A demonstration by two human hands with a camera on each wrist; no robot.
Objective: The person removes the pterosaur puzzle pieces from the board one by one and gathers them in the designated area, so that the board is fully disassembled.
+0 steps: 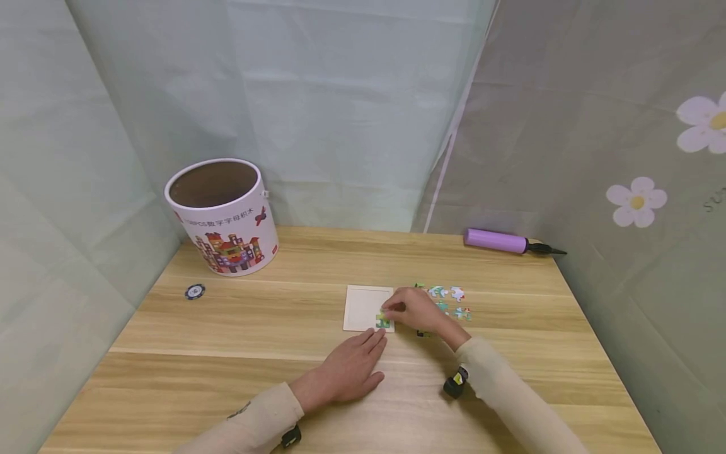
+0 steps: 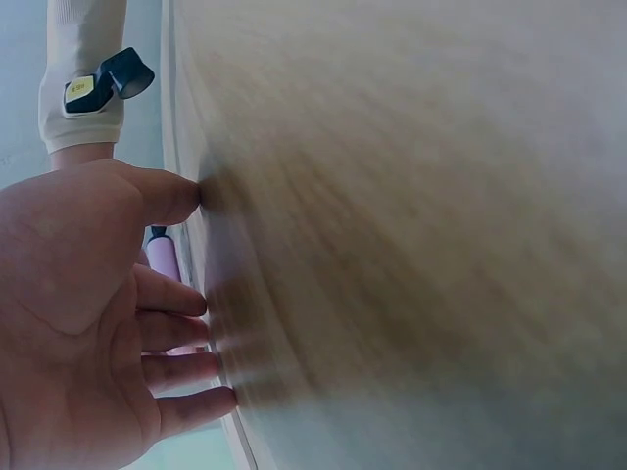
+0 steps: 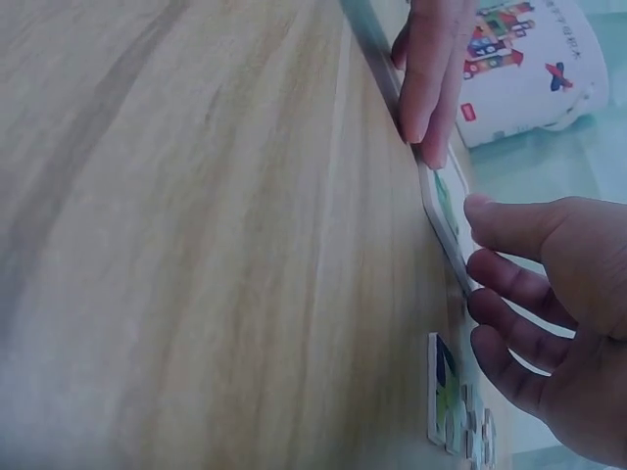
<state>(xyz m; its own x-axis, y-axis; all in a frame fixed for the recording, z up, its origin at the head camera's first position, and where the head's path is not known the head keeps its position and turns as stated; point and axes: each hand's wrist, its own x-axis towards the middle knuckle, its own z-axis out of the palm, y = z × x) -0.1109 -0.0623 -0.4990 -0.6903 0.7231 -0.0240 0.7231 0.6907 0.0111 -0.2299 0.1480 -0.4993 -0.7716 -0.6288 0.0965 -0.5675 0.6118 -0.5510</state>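
A small square puzzle tray (image 1: 361,307) lies on the table, with green jigsaw puzzle pieces (image 1: 382,322) in its near right corner. My right hand (image 1: 416,309) reaches over the tray's right edge, its thumb and fingers bent together at a puzzle piece in that corner. In the right wrist view the right thumb and fingertips (image 3: 478,264) come down close to the tray's surface, and they partly hide the piece. My left hand (image 1: 354,366) lies palm down on the table, its outstretched fingertips at the tray's near edge.
Several loose puzzle pieces (image 1: 457,294) lie right of the tray, partly behind the right hand. A white bucket with printed blocks (image 1: 232,233) stands at the back left, near a round chip (image 1: 195,291). A purple hand pump (image 1: 496,241) lies at the back right.
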